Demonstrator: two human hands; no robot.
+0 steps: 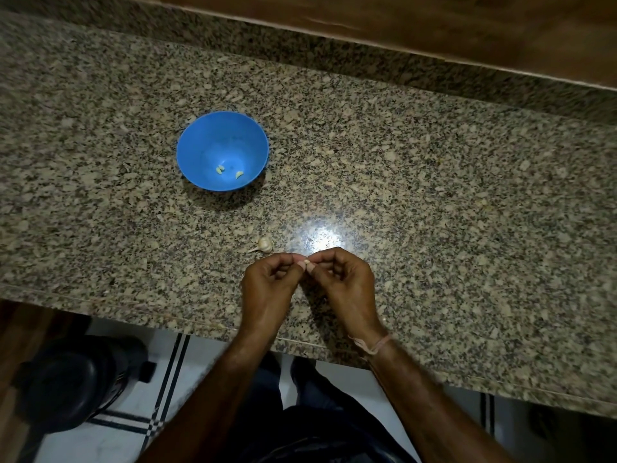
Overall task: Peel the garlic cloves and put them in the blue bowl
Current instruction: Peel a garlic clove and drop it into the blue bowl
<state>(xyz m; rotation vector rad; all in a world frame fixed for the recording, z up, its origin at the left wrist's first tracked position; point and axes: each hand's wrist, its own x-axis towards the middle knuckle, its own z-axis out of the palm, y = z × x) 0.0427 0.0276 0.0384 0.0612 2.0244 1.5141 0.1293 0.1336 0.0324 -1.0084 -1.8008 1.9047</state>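
You have one garlic clove [303,263] pinched between both hands, low over the near part of the tabletop [434,195]. Your left hand [267,285] has one end in a tight fingertip grip and your right hand [344,282] nips the other, the fingers of both curled in. Steady the clove with the left and let a right nail catch the loose skin, pulling it off in strips rather than crushing the flesh; it is small and likely slippery once bare. The blue bowl [200,142] stands far and to the left, well apart from your hands, with two peeled cloves [219,169] at its bottom. A garlic bulb [264,243] lies just beyond your left hand, so lift over it on the way. The tabletop's near edge is close under your wrists; work further in so that nothing drops to the floor [203,355]
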